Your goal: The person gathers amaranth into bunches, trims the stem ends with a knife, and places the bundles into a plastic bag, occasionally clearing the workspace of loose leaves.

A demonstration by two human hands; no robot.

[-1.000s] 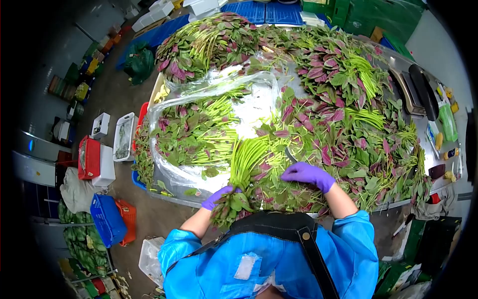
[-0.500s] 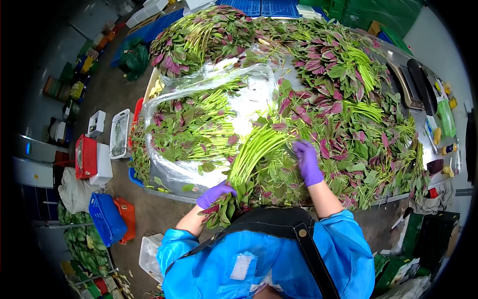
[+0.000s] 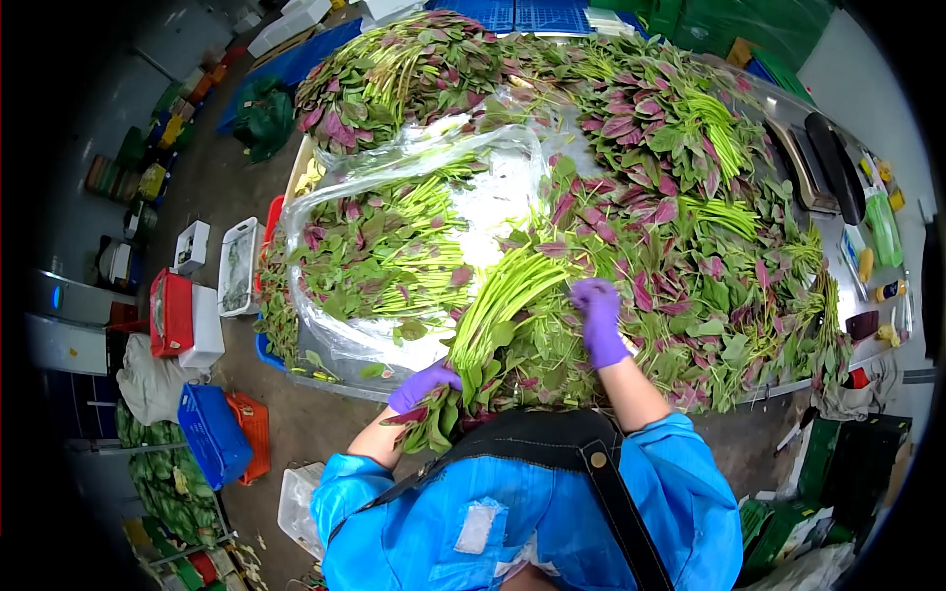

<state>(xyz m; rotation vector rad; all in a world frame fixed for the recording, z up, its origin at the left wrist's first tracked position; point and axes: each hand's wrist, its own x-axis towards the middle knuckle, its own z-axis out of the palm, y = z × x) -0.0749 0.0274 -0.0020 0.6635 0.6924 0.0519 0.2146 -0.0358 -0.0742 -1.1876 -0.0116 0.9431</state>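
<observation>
My left hand (image 3: 426, 385), in a purple glove, is closed round the leafy end of a bunch of amaranth (image 3: 507, 300). The bunch's pale green stems fan up and to the right, away from me. To the right of the stems, my right hand (image 3: 597, 313), also purple-gloved, is curled closed above loose leaves. A small pale bit shows by its wrist, but what the fingers hold cannot be made out. Under and around both hands lie loose amaranth leaves (image 3: 690, 295), green and purple.
Left of the bunch, more amaranth (image 3: 384, 246) lies on a clear plastic sheet (image 3: 335, 330). A large heap (image 3: 404, 69) stands at the back left, with bundled stems (image 3: 714, 133) at the back right. A scale-like black device (image 3: 833, 167) sits at the table's right. Crates (image 3: 212, 433) stand on the floor at left.
My right hand has turned and shifted slightly left and down; a dark thin edge seen by its fingers earlier no longer shows. My left hand and the bunch have barely moved.
</observation>
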